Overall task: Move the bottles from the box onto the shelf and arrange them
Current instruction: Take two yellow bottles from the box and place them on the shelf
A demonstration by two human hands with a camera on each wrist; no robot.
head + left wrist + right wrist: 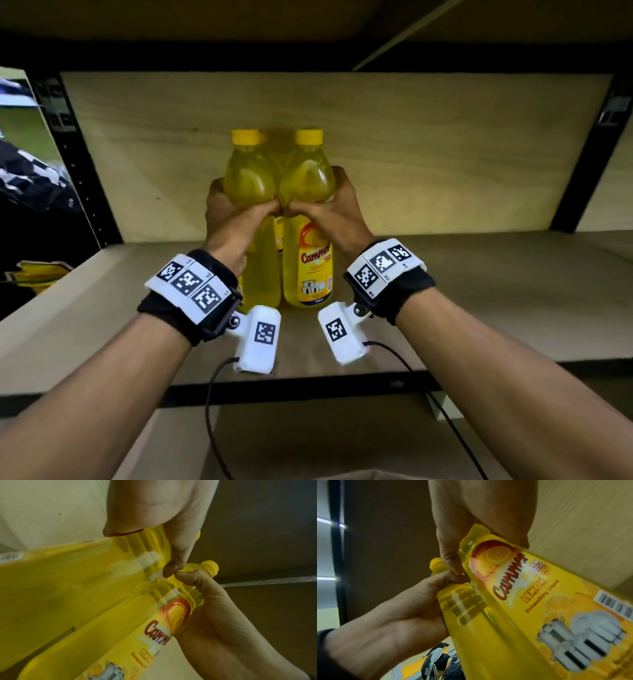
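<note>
Two yellow bottles of lemon dishwashing liquid with yellow caps stand upright and side by side on the wooden shelf board (462, 291). My left hand (234, 219) grips the left bottle (251, 178) round its ribbed upper body. My right hand (330, 216) grips the right bottle (310, 270) the same way, its label facing me. The two thumbs touch between the bottles. The left wrist view shows my left hand (154, 513) on the left bottle (68, 581), beside the right bottle (120, 635). The right wrist view shows my right hand (471, 513) on the labelled bottle (539, 601).
A plywood back panel (428, 137) closes the shelf behind the bottles. Black uprights stand at the left (85, 178) and right (589, 154), and another shelf lies overhead. Bare board stretches to both sides of the bottles. A yellow object (37, 274) lies beyond the left edge.
</note>
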